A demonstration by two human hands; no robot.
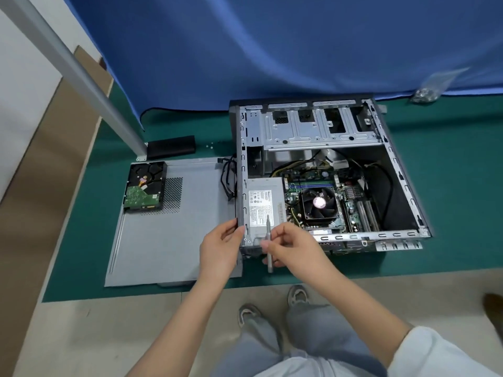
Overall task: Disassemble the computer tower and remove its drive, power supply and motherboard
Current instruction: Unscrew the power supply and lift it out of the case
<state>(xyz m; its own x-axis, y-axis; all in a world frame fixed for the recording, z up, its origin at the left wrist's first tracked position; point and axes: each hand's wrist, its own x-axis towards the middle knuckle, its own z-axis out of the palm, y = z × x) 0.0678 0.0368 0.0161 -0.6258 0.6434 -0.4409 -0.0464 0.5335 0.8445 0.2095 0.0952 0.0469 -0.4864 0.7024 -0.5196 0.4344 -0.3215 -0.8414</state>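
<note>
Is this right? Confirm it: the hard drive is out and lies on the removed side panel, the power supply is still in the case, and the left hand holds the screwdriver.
One detail is wrong. The head view shows the screwdriver in the right hand; the left hand is at the case edge. The hard drive does lie on the side panel, and the power supply is still inside.

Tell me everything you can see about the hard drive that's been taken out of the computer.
The hard drive is a black rectangular block lying flat, circuit side up, with a green board covering its near half and a small yellow and pink patch on the far half. It rests on the far left corner of the grey side panel, partly over the panel's vent holes, left of the open case. No cable is plugged into it and neither hand touches it.
</note>
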